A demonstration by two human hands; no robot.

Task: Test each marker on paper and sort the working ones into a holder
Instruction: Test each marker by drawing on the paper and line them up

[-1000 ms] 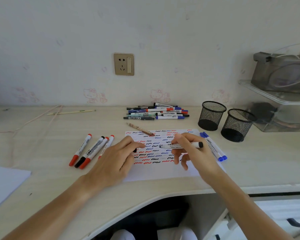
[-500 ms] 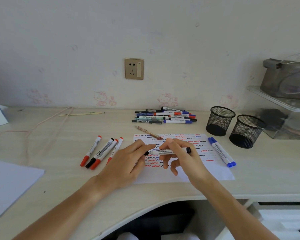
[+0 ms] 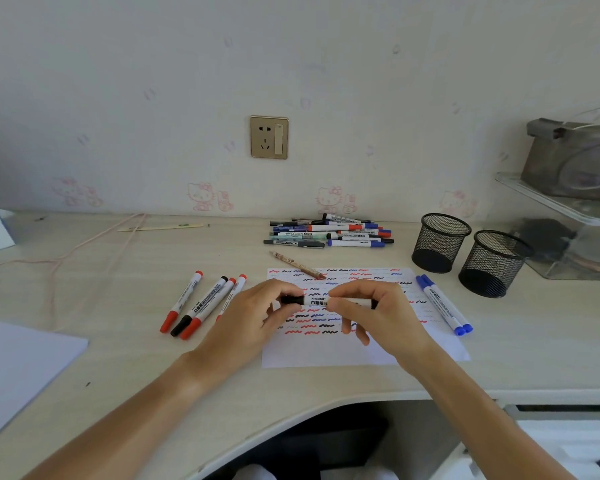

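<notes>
Stretching across the view, the pale wood-grain desk carries the white test sheet covered in red, blue and black squiggles, with two black wire-mesh pen holders well apart to its right and a pile of untested markers behind it. Above the sheet, both hands hold one white-barrelled marker with a black cap, its long axis running left to right, level with the desk. The left hand pinches the black cap end between thumb and fingertips; the right hand curls round the barrel. Judging by this, the cap is being seated or pulled. Holders lie rightward, so the right hand is nearer for dropping it in.
</notes>
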